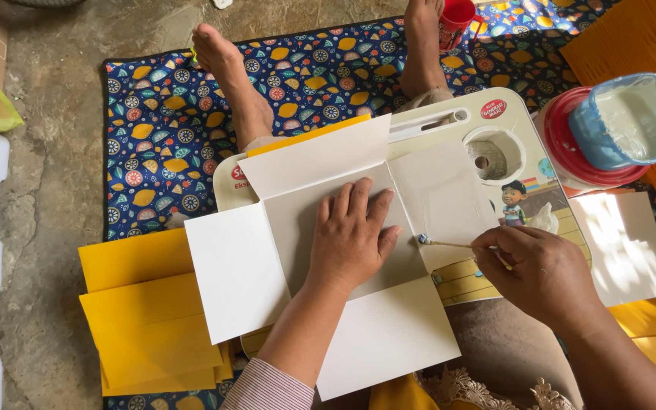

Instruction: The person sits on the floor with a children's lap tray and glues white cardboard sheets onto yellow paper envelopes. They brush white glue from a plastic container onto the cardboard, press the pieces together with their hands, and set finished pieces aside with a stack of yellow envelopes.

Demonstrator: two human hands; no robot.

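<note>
A white cross-shaped card point(320, 250) lies unfolded on the lap desk point(495, 129), all 4 flaps flat. The left hand point(351, 239) presses open-palmed on its centre, while the right hand point(540, 269) pinches a thin stick point(449, 244), its tip at the right flap's edge. Gluing looks barely begun; no flap is folded yet.

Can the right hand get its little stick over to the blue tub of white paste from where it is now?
Probably yes. The right hand holds the thin stick at the white card's edge, and the blue tub sits open on a red lid to that side, with nothing standing between them.
</note>
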